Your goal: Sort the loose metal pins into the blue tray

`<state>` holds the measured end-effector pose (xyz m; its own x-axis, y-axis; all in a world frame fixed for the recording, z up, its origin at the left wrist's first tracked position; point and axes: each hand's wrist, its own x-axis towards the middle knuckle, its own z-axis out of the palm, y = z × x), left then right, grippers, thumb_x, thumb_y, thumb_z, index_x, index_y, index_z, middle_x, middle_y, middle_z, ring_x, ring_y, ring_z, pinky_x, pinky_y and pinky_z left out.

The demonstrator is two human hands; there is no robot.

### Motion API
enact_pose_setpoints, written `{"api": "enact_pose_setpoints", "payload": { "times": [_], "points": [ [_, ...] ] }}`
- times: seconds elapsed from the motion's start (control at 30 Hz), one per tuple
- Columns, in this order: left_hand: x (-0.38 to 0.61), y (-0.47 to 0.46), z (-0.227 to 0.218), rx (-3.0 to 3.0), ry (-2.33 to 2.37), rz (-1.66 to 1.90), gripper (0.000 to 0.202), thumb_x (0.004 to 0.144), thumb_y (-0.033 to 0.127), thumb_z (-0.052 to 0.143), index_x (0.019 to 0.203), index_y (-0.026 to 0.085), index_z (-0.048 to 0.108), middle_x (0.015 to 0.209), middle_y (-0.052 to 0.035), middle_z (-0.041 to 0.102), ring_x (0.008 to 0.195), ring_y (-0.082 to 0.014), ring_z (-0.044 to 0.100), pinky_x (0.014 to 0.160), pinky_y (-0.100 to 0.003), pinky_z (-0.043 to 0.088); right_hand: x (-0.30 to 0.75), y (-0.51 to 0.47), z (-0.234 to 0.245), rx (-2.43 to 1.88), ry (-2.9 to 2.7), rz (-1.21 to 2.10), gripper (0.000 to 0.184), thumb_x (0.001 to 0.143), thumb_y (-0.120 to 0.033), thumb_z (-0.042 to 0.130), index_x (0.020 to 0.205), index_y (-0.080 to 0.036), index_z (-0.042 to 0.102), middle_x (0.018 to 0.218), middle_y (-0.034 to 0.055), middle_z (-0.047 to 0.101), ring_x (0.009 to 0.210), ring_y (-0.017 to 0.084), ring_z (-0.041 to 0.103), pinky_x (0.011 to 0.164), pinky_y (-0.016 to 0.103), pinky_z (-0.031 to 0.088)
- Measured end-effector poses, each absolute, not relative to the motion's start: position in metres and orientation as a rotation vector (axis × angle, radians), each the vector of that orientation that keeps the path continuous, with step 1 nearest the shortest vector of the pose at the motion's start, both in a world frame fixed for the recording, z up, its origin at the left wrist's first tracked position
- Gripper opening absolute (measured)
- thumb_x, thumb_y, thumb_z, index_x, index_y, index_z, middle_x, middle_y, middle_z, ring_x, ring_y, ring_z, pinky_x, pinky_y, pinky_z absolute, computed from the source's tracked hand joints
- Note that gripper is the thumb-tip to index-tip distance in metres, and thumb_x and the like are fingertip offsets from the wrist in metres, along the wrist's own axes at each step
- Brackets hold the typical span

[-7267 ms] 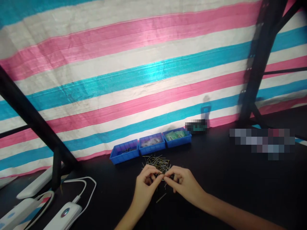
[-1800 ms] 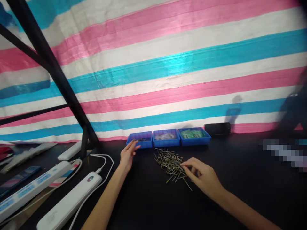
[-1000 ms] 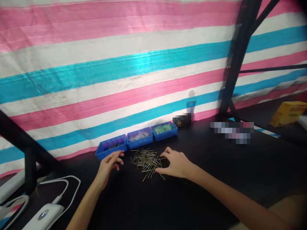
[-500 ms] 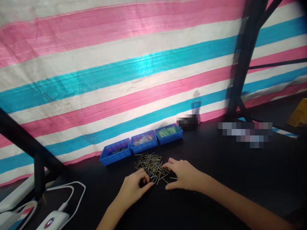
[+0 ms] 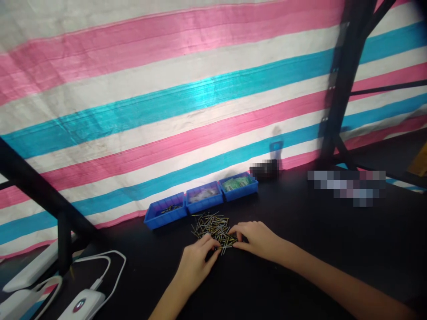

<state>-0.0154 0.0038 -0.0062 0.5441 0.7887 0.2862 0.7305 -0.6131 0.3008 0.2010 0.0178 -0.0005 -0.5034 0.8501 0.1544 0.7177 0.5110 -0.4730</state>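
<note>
A loose pile of thin, straight silver and brass-coloured metal pieces (image 5: 213, 226), perhaps drill bits, lies on the black table. At its near left edge is my left hand (image 5: 198, 260), thumb and forefinger drawn together against the pieces. What sits between those fingertips is too small to make out. My right hand (image 5: 255, 240) curves round the pile's right edge, with a gap between thumb and bent forefinger and the fingertips touching the outer pieces. Behind the pile, a blue bin (image 5: 166, 211) holds a few similar dark pieces.
Two more blue bins stand in the same row: the middle bin (image 5: 204, 205) has clear plastic bags, the right bin (image 5: 240, 192) green-and-clear packets. White devices with cables (image 5: 83, 306) lie at left. Black frame posts (image 5: 345, 84) rise before a striped sheet (image 5: 187, 95).
My right thumb has moved in towards the forefinger, and loose pieces on that side now lie closer to the pile. My left hand has shifted right and up against it. The view has shifted slightly.
</note>
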Motion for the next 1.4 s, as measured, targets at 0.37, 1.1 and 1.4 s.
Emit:
{"api": "enact_pose_setpoints", "payload": {
  "times": [0.37, 1.1, 1.4],
  "points": [
    [-0.016, 0.004, -0.007, 2.631, 1.335, 0.734, 0.015, 0.086, 0.025, 0.044, 0.086, 0.022, 0.058, 0.088, -0.0008, 0.057, 0.058, -0.0087, 0.053, 0.053, -0.018, 0.039, 0.199, 0.017, -0.004, -1.294, -2.370, 0.475, 0.013, 0.078, -0.030, 0.059, 0.089, -0.024, 0.059, 0.073, -0.0047, 0.062, 0.067, 0.013, 0.057, 0.055, 0.022, 0.028],
    [-0.019, 0.006, -0.010, 2.539, 1.483, 0.834, 0.014, 0.087, 0.028, 0.043, 0.087, 0.023, 0.056, 0.087, 0.0016, 0.056, 0.064, -0.0093, 0.056, 0.055, -0.018, 0.040, 0.197, 0.020, -0.011, -1.268, -2.351, 0.414, 0.004, 0.083, -0.027, 0.056, 0.086, -0.024, 0.056, 0.074, -0.0057, 0.062, 0.064, 0.012, 0.056, 0.053, 0.022, 0.025],
    [-0.020, 0.007, -0.011, 2.563, 1.464, 0.764, 0.015, 0.087, 0.028, 0.043, 0.089, 0.024, 0.057, 0.089, 0.0016, 0.056, 0.061, -0.0087, 0.055, 0.054, -0.018, 0.040, 0.195, 0.019, -0.011, -1.329, -2.315, 0.419, 0.005, 0.081, -0.027, 0.058, 0.083, -0.023, 0.056, 0.070, -0.0064, 0.061, 0.063, 0.012, 0.056, 0.051, 0.022, 0.022]
  ]
}}
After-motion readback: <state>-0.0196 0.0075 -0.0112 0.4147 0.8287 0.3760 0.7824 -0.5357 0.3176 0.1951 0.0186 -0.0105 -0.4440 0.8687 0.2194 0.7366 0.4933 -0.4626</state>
